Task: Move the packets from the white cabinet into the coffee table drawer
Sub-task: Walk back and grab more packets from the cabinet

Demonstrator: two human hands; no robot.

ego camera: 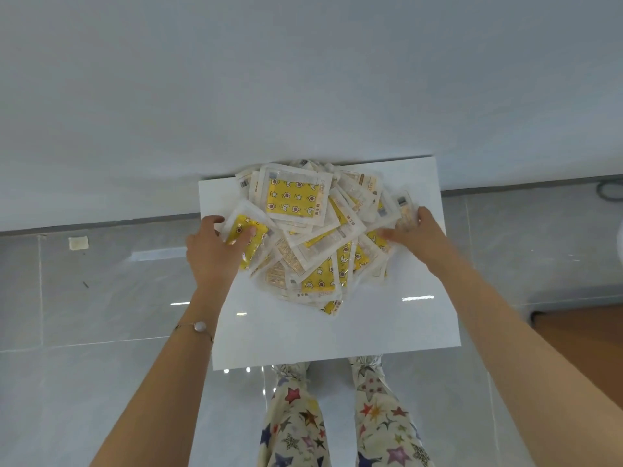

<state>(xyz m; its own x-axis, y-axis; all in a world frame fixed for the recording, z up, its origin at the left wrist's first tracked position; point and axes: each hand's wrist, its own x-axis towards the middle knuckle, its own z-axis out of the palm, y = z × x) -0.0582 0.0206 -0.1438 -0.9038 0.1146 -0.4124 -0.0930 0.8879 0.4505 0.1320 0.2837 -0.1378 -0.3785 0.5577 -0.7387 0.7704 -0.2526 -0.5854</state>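
White cabinet (337, 328) top — heaped packets (303, 230)

The wall (303, 79) closes off the far side of the packets (296, 200); bare cabinet top (320, 332) lies open in front

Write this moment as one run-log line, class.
left hand: grips left side of heap of clear plastic packets with yellow inserts | right hand: grips right side | heap: on glossy white cabinet top

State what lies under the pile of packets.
The pile of packets rests on the white cabinet top, which shows in front and at both sides. The left hand and right hand grip its sides. Anything beneath the pile's middle is covered.
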